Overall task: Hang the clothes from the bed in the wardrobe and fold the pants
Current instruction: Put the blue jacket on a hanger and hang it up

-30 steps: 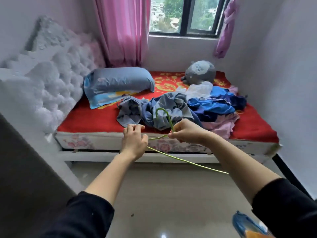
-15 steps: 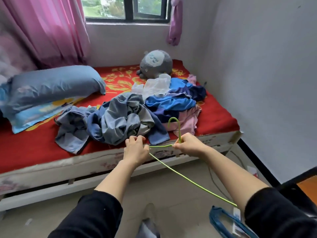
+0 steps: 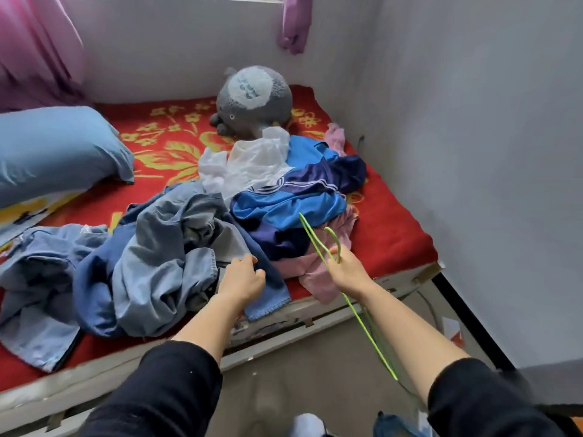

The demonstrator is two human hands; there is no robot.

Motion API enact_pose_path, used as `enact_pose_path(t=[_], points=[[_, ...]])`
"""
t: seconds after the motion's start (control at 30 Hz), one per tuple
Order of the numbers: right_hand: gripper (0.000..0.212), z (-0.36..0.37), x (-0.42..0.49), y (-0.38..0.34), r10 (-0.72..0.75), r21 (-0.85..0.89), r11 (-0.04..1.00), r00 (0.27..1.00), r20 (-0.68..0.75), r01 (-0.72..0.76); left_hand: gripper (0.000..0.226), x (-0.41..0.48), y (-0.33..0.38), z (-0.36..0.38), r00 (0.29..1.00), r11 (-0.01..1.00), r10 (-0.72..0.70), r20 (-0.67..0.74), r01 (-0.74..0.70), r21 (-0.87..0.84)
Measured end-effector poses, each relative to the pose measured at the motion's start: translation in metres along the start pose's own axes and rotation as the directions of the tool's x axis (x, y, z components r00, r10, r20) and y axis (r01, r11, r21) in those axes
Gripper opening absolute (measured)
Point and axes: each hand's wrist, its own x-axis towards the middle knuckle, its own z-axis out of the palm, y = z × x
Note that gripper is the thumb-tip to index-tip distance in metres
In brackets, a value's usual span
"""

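A heap of clothes lies on the red flowered bed (image 3: 397,234): grey-blue denim pieces (image 3: 164,257), a blue and navy striped jacket (image 3: 296,200), a white top (image 3: 252,162) and a pink garment (image 3: 318,275) hanging over the bed's edge. My right hand (image 3: 348,271) grips a thin green wire hanger (image 3: 369,332) near its hook, over the pink garment. My left hand (image 3: 241,277) hovers with loosely curled fingers over the denim heap's right edge, holding nothing.
A grey plush toy (image 3: 255,99) sits at the back of the bed. A blue pillow (image 3: 53,149) lies at the left. The white wall (image 3: 473,152) runs along the bed's right side. Pink curtains (image 3: 34,45) hang at the back left. Floor lies below the bed's edge.
My left hand let go of the hanger and moved forward over the denim heap. My right hand now holds the hanger alone. The view came closer to the bed.
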Motion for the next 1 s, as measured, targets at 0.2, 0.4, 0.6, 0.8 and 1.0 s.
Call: enact_pose_path(t=[0.2, 0.4, 0.6, 0.8, 1.0], points=[[0.04, -0.026, 0.116, -0.001, 0.016, 0.134, 0.991, 0.999, -0.036, -0.011, 0.039, 0.111, 0.033, 0.003, 0.999, 0.999, -0.038, -0.014, 0.038, 0.02], [0.04, -0.06, 0.25, 0.003, 0.108, 0.045, 0.993, 0.994, -0.001, -0.107, 0.04, 0.242, 0.064, 0.008, 0.985, 0.986, -0.168, -0.032, 0.169, 0.006], [0.04, -0.063, 0.37, 0.014, 0.108, -0.123, 0.987, 0.992, 0.064, -0.1, 0.041, 0.336, 0.076, 0.02, 0.959, 0.959, -0.282, -0.018, 0.282, -0.012], [0.036, -0.014, 0.43, 0.033, 0.187, -0.171, 0.975, 0.946, 0.264, -0.145, 0.052, 0.4, 0.068, 0.033, 0.95, 0.96, -0.28, -0.136, 0.276, -0.051], [0.008, 0.004, 0.447, 0.066, 0.201, -0.11, 0.978, 0.931, 0.303, -0.175, 0.059, 0.46, 0.051, 0.053, 0.96, 0.969, -0.234, -0.154, 0.244, 0.046]])
